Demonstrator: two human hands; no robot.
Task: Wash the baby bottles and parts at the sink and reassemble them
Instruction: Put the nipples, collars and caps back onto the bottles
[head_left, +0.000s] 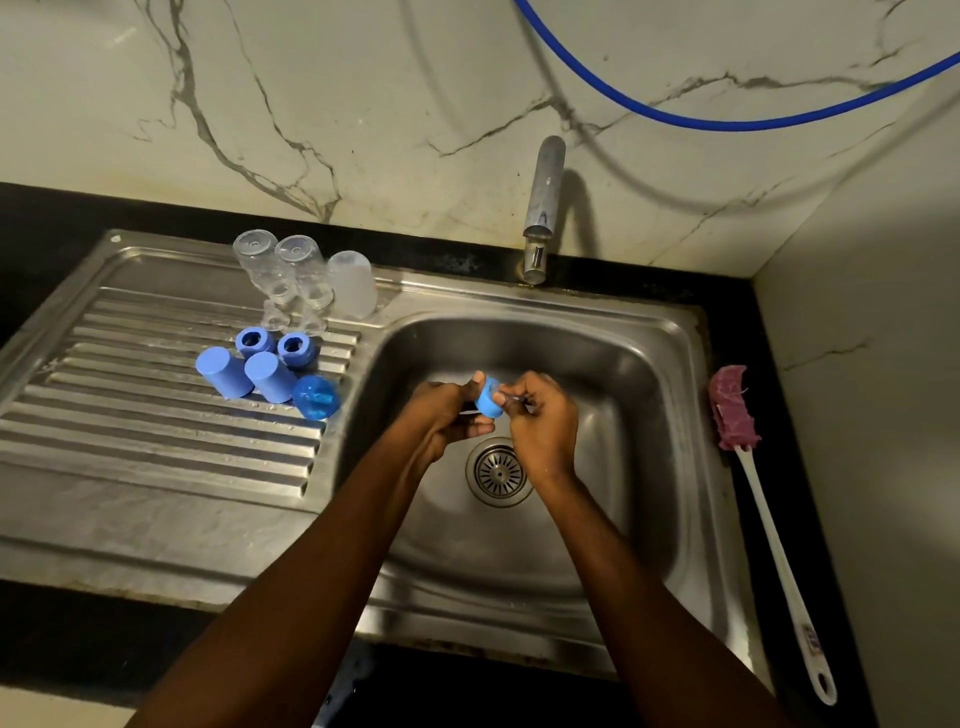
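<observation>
Left hand (447, 410) grips the blue collar (488, 397) over the sink (623, 364). Right hand (545, 421) pinches what looks like a clear teat (511, 399) at its opening, apparently seating it. Up-left of the grip, bottles (280, 275) and caps (223, 373) stand inverted, likely draining.

Only two bare arms of the person are shown. The long, slim left forearm (311, 561) is seen uncovered from the bottom edge of the view up to the wrist, and the same is seen of the right forearm (639, 582). The left hand (447, 410) is shown bare, and a short, pale nail is made out on its thumb (477, 378). The right hand (545, 421) is likewise shown bare; its knuckles are faintly marked, and a small wet glint is caught at its wrist. Finer detail of the fingers is lost in the dim light.
</observation>
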